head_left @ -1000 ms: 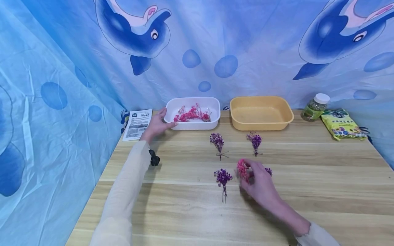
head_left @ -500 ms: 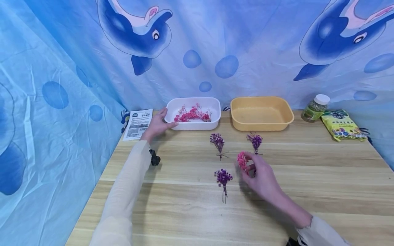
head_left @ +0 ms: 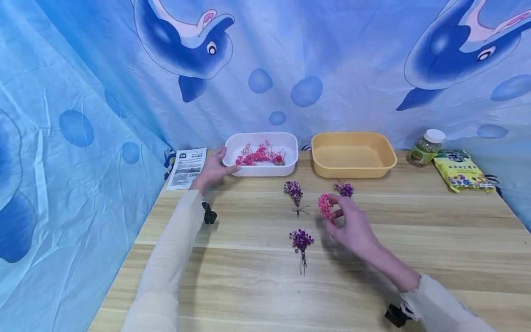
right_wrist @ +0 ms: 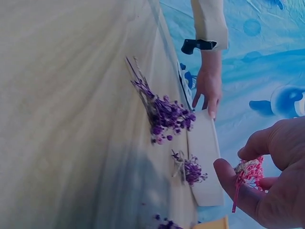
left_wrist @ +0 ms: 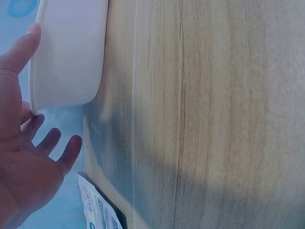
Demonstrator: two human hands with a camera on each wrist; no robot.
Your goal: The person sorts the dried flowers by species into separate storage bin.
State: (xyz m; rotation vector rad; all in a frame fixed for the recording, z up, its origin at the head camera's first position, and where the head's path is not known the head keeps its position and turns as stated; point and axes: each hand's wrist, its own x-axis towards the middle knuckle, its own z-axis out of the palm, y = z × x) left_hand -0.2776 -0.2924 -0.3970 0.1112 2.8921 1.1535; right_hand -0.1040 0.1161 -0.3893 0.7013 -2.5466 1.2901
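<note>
In the head view my right hand pinches a small bunch of pink dried flowers above the table. The right wrist view shows its pale stem end and a pink strand between thumb and fingers. My left hand holds the left end of a white plastic basin, thumb on the near rim, other fingers round the end. More pink flowers lie inside that basin. Purple dried flower bunches lie on the wood: one below the basin, one nearer me, and another partly behind my right hand.
A yellow basin stands right of the white one. Farther right are a white-lidded jar and a yellow-green packet. A printed white packet lies at the back left. A blue dolphin curtain hangs behind the table.
My right hand has moved away from me with the pink flowers, from beside the near purple bunch towards the far right one. The left hand stays on the white basin.
</note>
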